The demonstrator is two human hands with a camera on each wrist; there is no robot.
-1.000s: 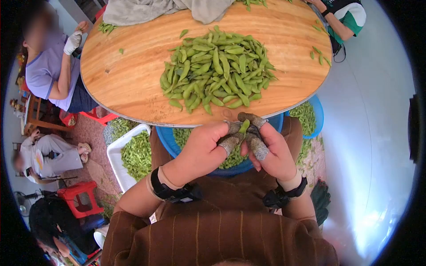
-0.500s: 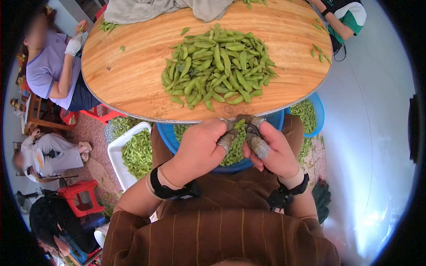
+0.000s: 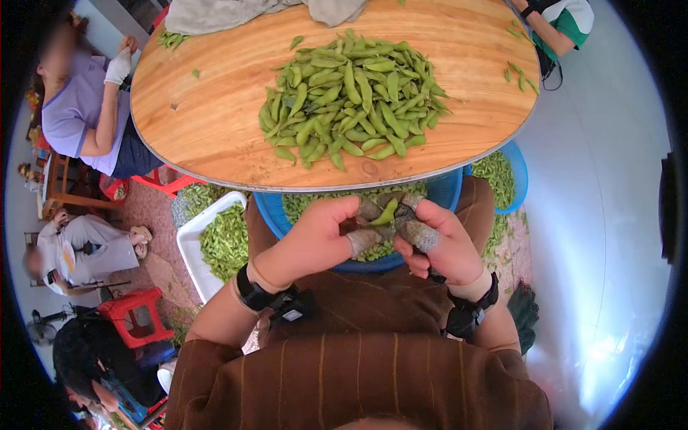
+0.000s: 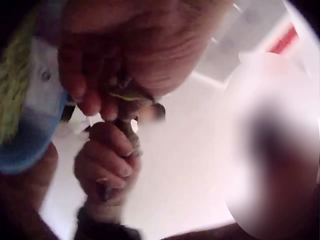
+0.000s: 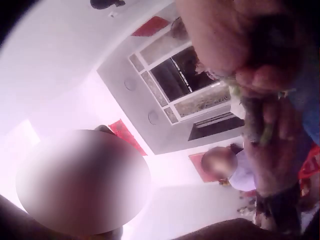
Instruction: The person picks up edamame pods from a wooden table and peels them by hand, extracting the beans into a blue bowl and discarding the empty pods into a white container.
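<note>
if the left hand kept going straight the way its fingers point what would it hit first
The left hand points toward the right hand; the green pod pinched between them comes first, though depth is unclear.

- One round wooden table (image 3: 208, 129).
- One big heap of green soybean pods (image 3: 351, 93), too many to count singly.
- One loose green pod (image 3: 387, 213), pinched between two hands: left hand (image 3: 315, 236), right hand (image 3: 441, 244).
- Two round blue plastic basins: middle basin (image 3: 266, 213), right basin (image 3: 517, 168).
- One white rectangular plastic tray (image 3: 188, 247).
- One grey cloth (image 3: 236, 11).
- Two red plastic stools: near stool (image 3: 125, 315), far stool (image 3: 161, 185).
- Four other people: lilac shirt (image 3: 68, 107), white clothes (image 3: 79, 251), dark hair (image 3: 79, 355), green-and-white sleeve (image 3: 566, 25).
</note>
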